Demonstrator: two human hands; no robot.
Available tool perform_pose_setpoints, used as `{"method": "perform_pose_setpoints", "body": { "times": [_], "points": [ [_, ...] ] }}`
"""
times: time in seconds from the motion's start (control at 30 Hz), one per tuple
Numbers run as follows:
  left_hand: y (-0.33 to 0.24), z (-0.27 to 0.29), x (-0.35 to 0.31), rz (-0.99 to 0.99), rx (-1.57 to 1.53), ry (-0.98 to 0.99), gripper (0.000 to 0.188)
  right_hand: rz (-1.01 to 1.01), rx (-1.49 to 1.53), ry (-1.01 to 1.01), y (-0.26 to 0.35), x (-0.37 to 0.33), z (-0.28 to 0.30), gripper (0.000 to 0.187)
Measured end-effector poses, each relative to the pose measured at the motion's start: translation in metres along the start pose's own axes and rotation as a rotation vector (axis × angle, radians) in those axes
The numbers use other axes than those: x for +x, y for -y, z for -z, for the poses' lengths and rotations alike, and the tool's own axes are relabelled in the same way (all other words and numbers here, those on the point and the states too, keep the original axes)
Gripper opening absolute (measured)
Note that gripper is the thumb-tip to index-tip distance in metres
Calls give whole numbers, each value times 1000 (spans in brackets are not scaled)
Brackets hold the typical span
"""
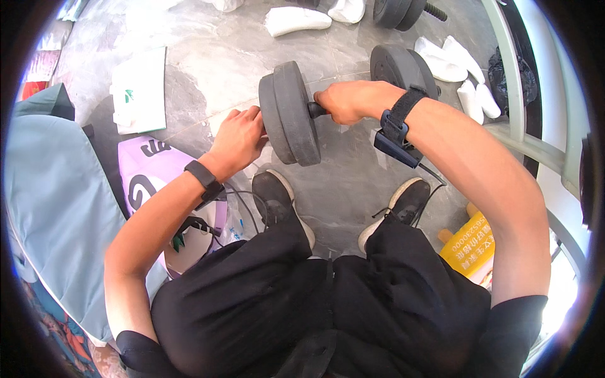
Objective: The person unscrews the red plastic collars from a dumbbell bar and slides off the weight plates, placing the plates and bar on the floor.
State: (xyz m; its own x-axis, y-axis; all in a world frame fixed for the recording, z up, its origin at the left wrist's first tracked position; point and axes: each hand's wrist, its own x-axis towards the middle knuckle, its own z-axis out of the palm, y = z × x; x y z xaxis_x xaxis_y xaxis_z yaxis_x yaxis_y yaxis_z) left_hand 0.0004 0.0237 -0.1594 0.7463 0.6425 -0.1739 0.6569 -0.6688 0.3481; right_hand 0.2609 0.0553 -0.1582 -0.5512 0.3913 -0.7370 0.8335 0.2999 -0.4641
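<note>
A black dumbbell (290, 113) is in front of me, just above or on the grey floor, with thick round plates at its left end. My right hand (350, 101) is closed around its bar, next to those plates. More black plates (403, 69) show beyond my right hand, apparently the dumbbell's other end. My left hand (239, 142) is at the outer face of the left plates, fingers curled in against the bar's end. What those fingers pinch there, if anything, is hidden by the hand and plate.
Another dumbbell (400, 9) with a threaded bar end lies at the far right. White wrapped bundles (297, 21) are scattered on the floor. To the left are a purple bag (151, 164), a white sheet (142, 94) and a blue-grey cushion (60, 183). A yellow package (472, 246) lies right of my shoes.
</note>
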Motion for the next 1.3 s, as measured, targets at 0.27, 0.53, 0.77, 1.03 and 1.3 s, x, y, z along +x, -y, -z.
{"method": "perform_pose_setpoints", "body": {
  "times": [0.27,0.53,0.77,1.03,1.3],
  "points": [
    [57,17,59,566,-1161,1042,21,-27,-67,12,5,-1,10,38],
    [27,-10,25,61,-505,183,13,-105,-74,47,3,10,11,38],
    [12,-13,18,62,-113,124,24,-110,-84,51,-1,7,11,40],
    [59,11,64,641,-1131,991,19,-35,-72,-55,-6,15,3,27],
    [42,-24,25,229,-467,430,21,-47,-57,-55,4,9,7,29]
  ]
}}
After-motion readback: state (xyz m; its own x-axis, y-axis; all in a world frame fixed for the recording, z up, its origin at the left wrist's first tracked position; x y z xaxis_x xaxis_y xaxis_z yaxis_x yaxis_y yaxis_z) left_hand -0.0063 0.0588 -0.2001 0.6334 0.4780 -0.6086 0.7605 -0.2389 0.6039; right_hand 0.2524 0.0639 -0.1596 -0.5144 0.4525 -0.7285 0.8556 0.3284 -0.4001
